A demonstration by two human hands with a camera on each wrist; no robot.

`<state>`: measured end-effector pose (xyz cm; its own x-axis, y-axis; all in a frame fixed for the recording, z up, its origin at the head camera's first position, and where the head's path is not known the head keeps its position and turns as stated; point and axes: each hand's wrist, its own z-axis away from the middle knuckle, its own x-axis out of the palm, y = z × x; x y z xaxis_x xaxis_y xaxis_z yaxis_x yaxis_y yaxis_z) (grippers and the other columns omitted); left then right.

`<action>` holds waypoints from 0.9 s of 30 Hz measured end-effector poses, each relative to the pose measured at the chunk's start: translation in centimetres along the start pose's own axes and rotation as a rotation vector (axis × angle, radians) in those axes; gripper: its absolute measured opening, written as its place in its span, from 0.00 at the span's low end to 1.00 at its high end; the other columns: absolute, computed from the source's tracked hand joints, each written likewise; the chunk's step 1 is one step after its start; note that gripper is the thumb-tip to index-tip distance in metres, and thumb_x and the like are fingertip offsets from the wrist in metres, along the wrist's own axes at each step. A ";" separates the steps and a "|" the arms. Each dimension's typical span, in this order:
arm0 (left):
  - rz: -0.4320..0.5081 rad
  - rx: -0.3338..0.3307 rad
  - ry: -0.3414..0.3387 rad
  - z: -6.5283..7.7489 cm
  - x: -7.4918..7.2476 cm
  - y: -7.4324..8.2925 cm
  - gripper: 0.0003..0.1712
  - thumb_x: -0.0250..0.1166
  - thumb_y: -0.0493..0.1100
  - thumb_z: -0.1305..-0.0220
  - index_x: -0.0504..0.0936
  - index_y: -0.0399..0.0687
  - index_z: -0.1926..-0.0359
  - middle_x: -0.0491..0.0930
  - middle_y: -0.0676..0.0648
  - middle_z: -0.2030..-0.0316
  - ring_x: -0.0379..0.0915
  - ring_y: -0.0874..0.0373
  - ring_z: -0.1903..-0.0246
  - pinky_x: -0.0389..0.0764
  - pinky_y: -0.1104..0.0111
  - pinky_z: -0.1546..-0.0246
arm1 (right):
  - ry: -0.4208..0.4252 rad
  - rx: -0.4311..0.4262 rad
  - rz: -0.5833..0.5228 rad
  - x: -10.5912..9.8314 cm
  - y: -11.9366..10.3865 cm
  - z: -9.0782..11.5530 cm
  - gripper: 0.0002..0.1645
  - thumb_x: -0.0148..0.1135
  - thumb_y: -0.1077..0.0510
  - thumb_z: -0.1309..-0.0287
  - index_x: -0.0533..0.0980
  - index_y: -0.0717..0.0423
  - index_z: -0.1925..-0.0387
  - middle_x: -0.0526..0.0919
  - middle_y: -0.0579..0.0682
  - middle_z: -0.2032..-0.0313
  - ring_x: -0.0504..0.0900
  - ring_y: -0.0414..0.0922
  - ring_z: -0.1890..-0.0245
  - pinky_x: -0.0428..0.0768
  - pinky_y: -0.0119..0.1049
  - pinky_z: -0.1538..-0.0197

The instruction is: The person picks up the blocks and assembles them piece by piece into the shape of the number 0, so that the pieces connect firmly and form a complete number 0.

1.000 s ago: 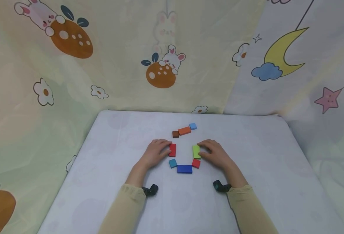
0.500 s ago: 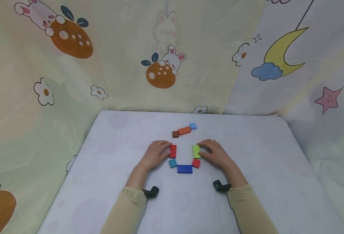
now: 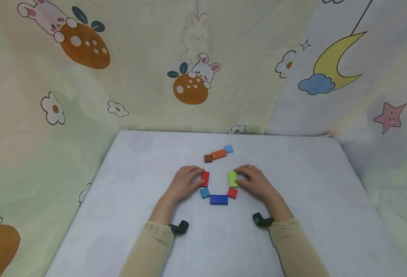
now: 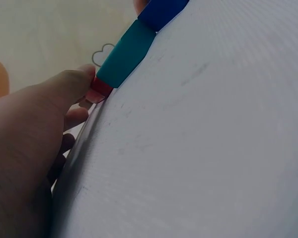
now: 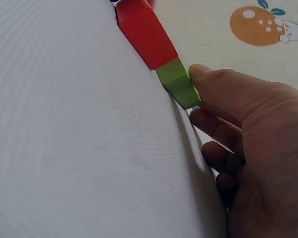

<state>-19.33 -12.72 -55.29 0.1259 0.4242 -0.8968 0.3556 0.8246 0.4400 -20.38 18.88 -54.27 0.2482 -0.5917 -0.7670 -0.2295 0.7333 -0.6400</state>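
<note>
My left hand (image 3: 185, 181) holds a red rectangular block (image 3: 205, 179) by its left side, thumb and index finger on it. Its near end meets a teal cube (image 3: 205, 192), also large in the left wrist view as a teal block (image 4: 126, 53). Across from it, my right hand (image 3: 256, 181) has thumb and index finger on a lime green block (image 3: 232, 179). A small red cube (image 3: 232, 193) adjoins the green block's near end. Between teal and red cubes lies a dark blue block (image 3: 218, 199), closing the near side of a U shape.
Beyond the U, a brown cube (image 3: 208, 158), an orange block (image 3: 218, 154) and a light blue cube (image 3: 228, 149) form a slanting row. All lie on a pale cloth-covered table (image 3: 293, 161). A printed curtain (image 3: 137, 69) stands behind it.
My left hand has slid the red block slightly toward me, so the gap to the teal cube has closed. My right hand and the other blocks stay put.
</note>
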 end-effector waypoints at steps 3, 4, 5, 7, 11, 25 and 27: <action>0.003 -0.010 0.002 0.0 0.0 0.1 0.31 0.59 0.64 0.33 0.71 0.65 0.32 0.72 0.54 0.34 0.61 0.53 0.31 0.64 0.54 0.29 | -0.002 0.000 -0.007 -0.1 0.0 0.1 0.25 0.65 0.43 0.38 0.76 0.39 0.40 0.77 0.44 0.41 0.69 0.50 0.35 0.67 0.57 0.31; 0.006 -0.012 0.004 0.0 0.1 0.1 0.31 0.59 0.64 0.33 0.72 0.64 0.32 0.72 0.54 0.35 0.62 0.53 0.31 0.64 0.54 0.29 | -0.003 0.000 -0.007 0.0 0.0 0.1 0.25 0.65 0.43 0.38 0.76 0.39 0.40 0.77 0.44 0.41 0.70 0.50 0.35 0.67 0.57 0.31; 0.008 -0.015 0.005 0.0 0.1 0.1 0.31 0.59 0.64 0.33 0.72 0.64 0.32 0.72 0.54 0.35 0.62 0.53 0.31 0.64 0.54 0.29 | -0.004 -0.001 -0.005 0.0 0.0 0.1 0.25 0.65 0.43 0.38 0.76 0.39 0.40 0.77 0.44 0.41 0.70 0.50 0.35 0.67 0.57 0.31; 0.010 -0.022 0.005 0.0 0.2 0.1 0.31 0.59 0.65 0.34 0.72 0.64 0.32 0.72 0.54 0.35 0.62 0.53 0.31 0.64 0.54 0.29 | -0.003 -0.001 -0.005 0.0 0.1 0.1 0.25 0.65 0.43 0.39 0.76 0.38 0.40 0.77 0.44 0.41 0.70 0.49 0.35 0.67 0.57 0.31; 0.031 -0.032 0.004 0.1 0.2 0.2 0.33 0.59 0.66 0.34 0.71 0.65 0.31 0.72 0.53 0.34 0.61 0.53 0.31 0.64 0.53 0.29 | -0.001 -0.004 -0.003 0.1 0.3 0.1 0.25 0.65 0.43 0.38 0.76 0.38 0.40 0.77 0.44 0.41 0.70 0.49 0.35 0.67 0.57 0.31; -0.002 0.007 -0.033 1.3 0.1 0.4 0.34 0.54 0.68 0.32 0.65 0.70 0.28 0.66 0.55 0.30 0.56 0.54 0.28 0.62 0.53 0.28 | 0.007 -0.031 -0.006 0.1 0.2 0.2 0.24 0.65 0.43 0.38 0.76 0.38 0.41 0.77 0.43 0.41 0.70 0.49 0.36 0.69 0.56 0.32; -0.003 0.007 -0.028 1.4 0.1 0.5 0.34 0.54 0.68 0.32 0.66 0.69 0.28 0.66 0.55 0.30 0.56 0.54 0.28 0.62 0.53 0.28 | 0.009 -0.038 -0.002 0.1 0.3 0.1 0.24 0.65 0.43 0.38 0.76 0.38 0.42 0.77 0.43 0.41 0.71 0.49 0.36 0.69 0.56 0.33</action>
<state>-17.90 -12.79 -55.27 0.1501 0.4108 -0.8993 0.3623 0.8234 0.4366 -20.30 19.09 -54.47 0.2400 -0.5962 -0.7661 -0.2647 0.7191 -0.6425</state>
